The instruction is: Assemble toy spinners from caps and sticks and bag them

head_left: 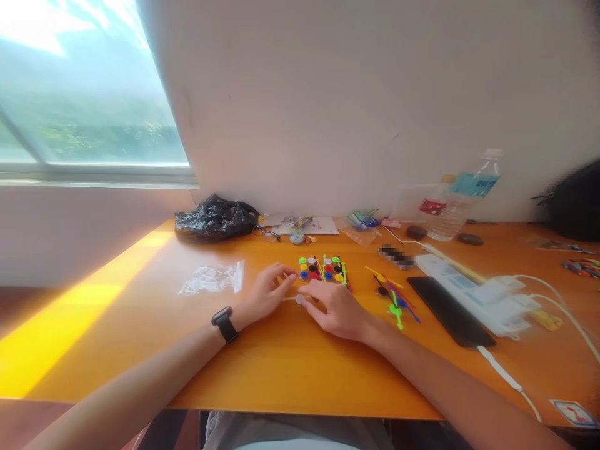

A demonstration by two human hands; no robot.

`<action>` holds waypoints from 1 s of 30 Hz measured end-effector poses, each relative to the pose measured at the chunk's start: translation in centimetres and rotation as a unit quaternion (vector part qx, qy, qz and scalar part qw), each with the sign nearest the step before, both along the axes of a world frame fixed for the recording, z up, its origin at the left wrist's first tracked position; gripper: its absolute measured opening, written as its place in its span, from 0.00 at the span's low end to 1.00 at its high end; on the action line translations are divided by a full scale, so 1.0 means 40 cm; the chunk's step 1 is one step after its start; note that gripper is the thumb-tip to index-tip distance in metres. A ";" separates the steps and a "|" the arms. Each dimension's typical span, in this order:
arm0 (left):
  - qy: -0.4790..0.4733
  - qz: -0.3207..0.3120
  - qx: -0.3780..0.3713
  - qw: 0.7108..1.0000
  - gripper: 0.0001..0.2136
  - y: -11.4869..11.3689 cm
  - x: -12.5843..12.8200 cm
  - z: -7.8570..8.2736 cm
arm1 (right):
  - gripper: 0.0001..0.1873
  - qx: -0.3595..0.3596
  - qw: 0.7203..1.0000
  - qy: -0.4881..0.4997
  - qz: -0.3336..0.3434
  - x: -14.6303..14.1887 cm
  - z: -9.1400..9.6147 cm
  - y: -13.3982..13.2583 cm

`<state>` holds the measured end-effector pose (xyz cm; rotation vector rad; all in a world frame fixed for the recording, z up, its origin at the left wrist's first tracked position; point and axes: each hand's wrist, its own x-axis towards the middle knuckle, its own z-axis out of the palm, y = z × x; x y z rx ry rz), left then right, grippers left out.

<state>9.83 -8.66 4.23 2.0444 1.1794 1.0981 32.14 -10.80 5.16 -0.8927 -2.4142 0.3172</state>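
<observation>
My left hand (267, 292), with a black watch on its wrist, rests on the orange table (290, 369); its fingertips pinch one end of a thin white stick. My right hand (335, 306) meets it from the right, fingers curled on a small grey disc (300, 299) at the stick's other end. Just beyond both hands lies a cluster of small coloured discs and sticks (323, 269). More loose coloured sticks and discs (394, 297) lie to the right of my right hand.
A black phone (450, 309) on a cable, a white power strip (482, 294), a water bottle (462, 200) and a black plastic bag (213, 219) stand around. A clear plastic bag (213, 278) lies left. Glasses and papers lie near the wall.
</observation>
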 end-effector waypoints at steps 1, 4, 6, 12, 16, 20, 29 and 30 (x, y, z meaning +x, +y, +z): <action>0.005 -0.006 0.005 1.000 0.14 -0.002 0.001 0.002 | 0.08 0.000 1.000 0.000 0.001 0.000 0.001 0.000; 0.013 -0.017 0.021 1.000 0.14 -0.005 0.001 0.005 | 0.07 -0.002 1.000 -0.004 0.000 0.002 0.002 0.001; 0.017 -0.021 0.028 0.999 0.14 -0.006 0.001 0.006 | 0.09 -0.001 1.000 -0.008 0.000 0.004 0.001 0.003; 0.043 -0.034 0.059 0.997 0.13 -0.005 -0.001 0.003 | 0.10 0.003 0.999 -0.030 0.009 0.006 -0.001 0.005; 0.073 -0.063 0.107 0.990 0.11 -0.010 0.000 0.005 | 0.08 0.019 0.999 -0.036 0.019 0.005 -0.001 0.005; 0.088 -0.081 0.113 0.986 0.11 -0.016 -0.001 0.009 | 0.08 0.018 0.999 -0.037 0.016 0.003 0.000 0.004; 0.098 -0.092 0.093 0.987 0.14 -0.009 -0.004 0.004 | 0.08 0.017 0.997 -0.072 0.012 0.007 0.001 0.002; 0.100 -0.096 0.092 0.986 0.14 -0.008 -0.003 0.004 | 0.08 0.018 0.997 -0.072 0.013 0.007 0.001 0.002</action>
